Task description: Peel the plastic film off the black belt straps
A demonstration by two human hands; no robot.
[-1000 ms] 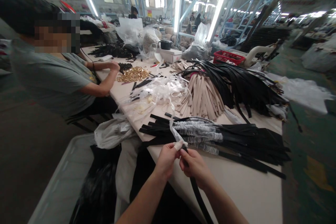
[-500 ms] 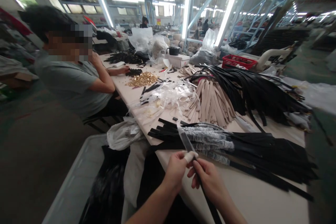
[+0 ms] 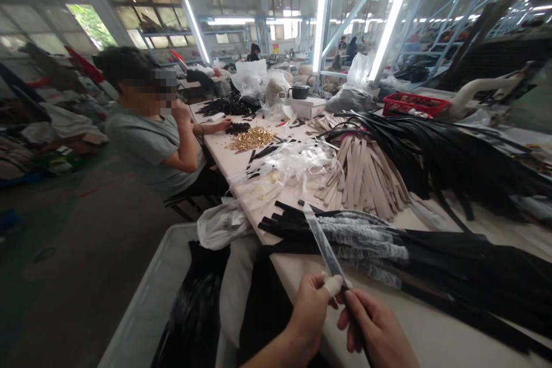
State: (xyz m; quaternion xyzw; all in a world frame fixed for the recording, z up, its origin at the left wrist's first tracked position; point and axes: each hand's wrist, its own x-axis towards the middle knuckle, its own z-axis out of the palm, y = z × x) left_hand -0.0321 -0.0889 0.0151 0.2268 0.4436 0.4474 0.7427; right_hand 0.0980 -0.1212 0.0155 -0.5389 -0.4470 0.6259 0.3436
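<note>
A black strap point(image 3: 357, 325) runs up from the bottom edge between my hands, and its far end sits inside a thin clear plastic sleeve point(image 3: 318, 234). My left hand point(image 3: 308, 307), with a white cover on its thumb, pinches the sleeve where it meets the bare strap. Just below and to the right, my right hand point(image 3: 377, 322) is closed round the strap, thumb on top. Beyond both hands, a bundle of black straps point(image 3: 444, 247) lies on the table, with bunched clear plastic point(image 3: 366, 236) around several of them.
Loose clear sleeves point(image 3: 297, 158), beige straps point(image 3: 366, 178) and a black strap heap point(image 3: 431, 144) cover the table point(image 3: 435, 310). Gold metal pieces point(image 3: 254, 138) lie farther back, near a seated co-worker point(image 3: 150, 144). A plastic bin point(image 3: 142, 299) stands at the left.
The camera has turned left, so everything sits farther right and lower. More of the sleeved strap now extends beyond my hands. Both hands keep their grip.
</note>
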